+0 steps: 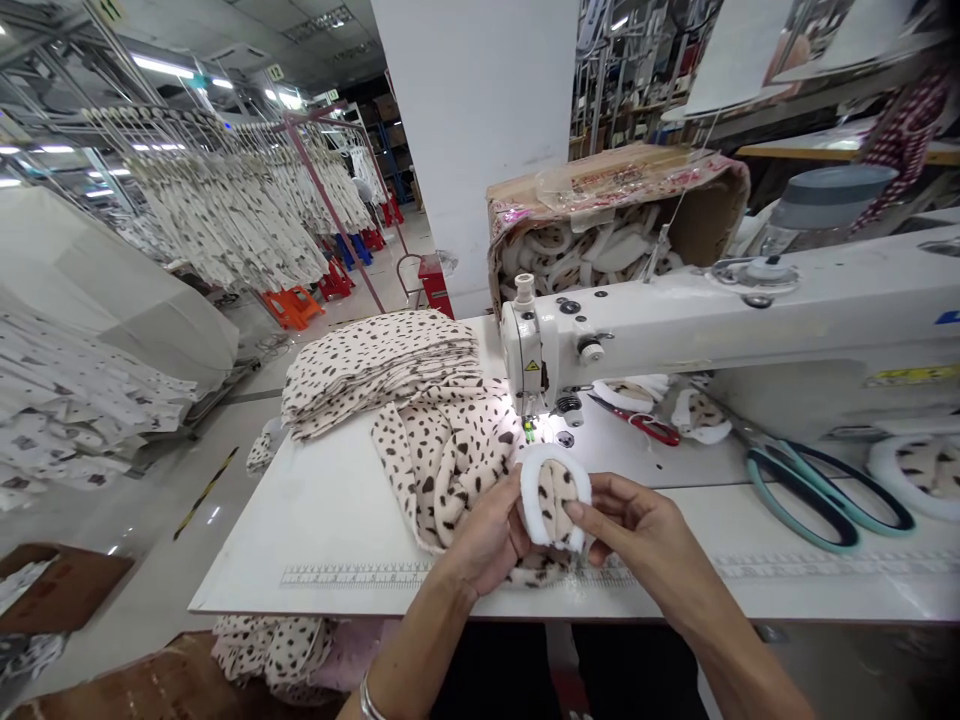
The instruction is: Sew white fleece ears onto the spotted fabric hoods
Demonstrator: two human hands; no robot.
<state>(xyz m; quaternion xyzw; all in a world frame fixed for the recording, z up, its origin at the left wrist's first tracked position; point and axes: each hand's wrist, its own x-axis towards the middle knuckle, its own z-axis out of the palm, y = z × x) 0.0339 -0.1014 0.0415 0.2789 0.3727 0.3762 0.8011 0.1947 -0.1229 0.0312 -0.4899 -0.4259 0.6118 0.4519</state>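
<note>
Both hands on the piece. My left hand (484,535) is closed on the left edge of the small oval spotted fabric piece (553,500), and my right hand (637,530) is closed on its right side, thumb pressed onto the spotted face. Grip is firm from both sides, apparently to keep the white padded rim (532,495) flat and the spotted centre facing me for a look. Piece is held up just in front of the sewing machine (750,320), close to the needle and presser foot (531,405), in the lit patch, likely so the light falls on it. Under my hands, a loose spotted cloth panel (442,460) lies bunched directly in front of the machine head, within easy reach. Left of the machine, a folded stack of spotted cloth (379,365) sits on the white table (247,540), probably kept close as supply. Under the machine arm lie red-handled snips (637,420). Right of the machine front, teal-handled shears (810,495) lie open-handled, easy for my right hand to reach. Behind the machine, a cardboard box (615,225) holds more white-rimmed pieces. A ruler strip (356,575) runs along the table's front edge, in front of the machine.
</note>
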